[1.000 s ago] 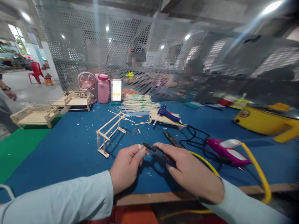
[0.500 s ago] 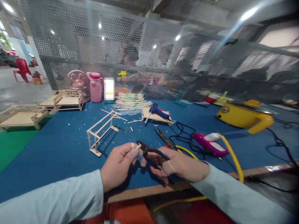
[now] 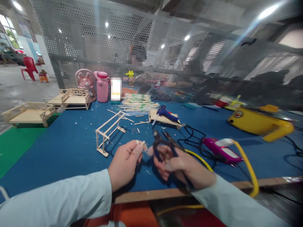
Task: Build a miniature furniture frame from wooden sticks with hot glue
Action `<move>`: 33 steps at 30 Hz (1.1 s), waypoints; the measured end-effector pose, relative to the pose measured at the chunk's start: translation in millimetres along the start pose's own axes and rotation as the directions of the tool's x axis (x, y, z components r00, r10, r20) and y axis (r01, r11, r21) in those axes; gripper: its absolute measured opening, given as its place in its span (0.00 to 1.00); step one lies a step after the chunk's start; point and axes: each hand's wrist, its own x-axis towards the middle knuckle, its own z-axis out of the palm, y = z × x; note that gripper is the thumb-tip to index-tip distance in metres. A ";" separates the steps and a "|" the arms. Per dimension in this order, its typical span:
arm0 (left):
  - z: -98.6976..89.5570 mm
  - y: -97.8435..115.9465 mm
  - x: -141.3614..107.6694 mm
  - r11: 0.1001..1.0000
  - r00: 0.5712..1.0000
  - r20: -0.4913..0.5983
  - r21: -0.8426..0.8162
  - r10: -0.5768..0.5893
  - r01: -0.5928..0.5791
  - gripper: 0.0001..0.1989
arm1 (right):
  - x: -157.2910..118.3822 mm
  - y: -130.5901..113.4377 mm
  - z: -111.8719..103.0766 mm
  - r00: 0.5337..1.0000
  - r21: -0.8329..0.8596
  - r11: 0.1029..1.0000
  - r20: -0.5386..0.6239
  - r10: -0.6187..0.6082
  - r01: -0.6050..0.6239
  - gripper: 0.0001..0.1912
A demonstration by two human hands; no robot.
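My left hand [image 3: 127, 162] is closed, pinching a short wooden stick [image 3: 143, 142] between thumb and forefinger above the front of the blue table. A little to the right, my right hand [image 3: 176, 164] has its fingers around the dark handles of a pair of cutting pliers [image 3: 163, 145], slightly blurred by motion. The pliers' jaws point away from me and stand apart from the stick. Beyond my left hand a small wooden stick frame [image 3: 107, 132] stands on the table.
Behind lie bundled wooden sticks [image 3: 137, 102] and a blue glue gun [image 3: 167, 113] resting on a wooden panel. To the right are a purple power strip [image 3: 221, 150] with a yellow cable and a yellow electric pot [image 3: 258, 123]. Finished-looking miniature wooden beds [image 3: 29, 115] stand left.
The pliers have come away from the stick, shifting right with my right hand. My left hand still pinches the stick. The whole view has swung slightly left.
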 end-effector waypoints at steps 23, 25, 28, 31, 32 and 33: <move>-0.2 -9.7 12.4 0.900 0.951 -0.001 -0.323 -0.308 0.291 0.12 | 47.4 -11.9 -21.9 0.863 -0.910 0.020 -0.399 -0.310 -0.413 0.27; 0.6 -8.9 12.2 0.895 0.945 -0.009 -0.324 -0.327 0.307 0.11 | 23.5 -14.6 -34.1 0.868 -0.901 -0.017 -0.411 -0.277 -0.433 0.21; 2.3 -6.9 12.0 0.886 0.932 -0.044 -0.331 -0.359 0.325 0.12 | -12.4 -8.0 -58.4 0.856 -0.856 -0.107 -0.484 -0.180 -0.507 0.22; 3.5 -5.9 11.9 0.883 0.931 -0.047 -0.337 -0.362 0.326 0.12 | -35.1 2.1 -76.4 0.905 -0.929 0.000 -0.360 -0.225 -0.370 0.28; 3.6 -6.1 12.0 0.884 0.932 -0.043 -0.337 -0.359 0.325 0.12 | -40.0 4.4 -79.7 0.902 -0.933 0.040 -0.355 -0.245 -0.356 0.30; 3.7 -6.5 12.1 0.884 0.934 -0.038 -0.337 -0.357 0.324 0.12 | -44.6 6.0 -82.2 0.898 -0.932 0.077 -0.361 -0.249 -0.354 0.31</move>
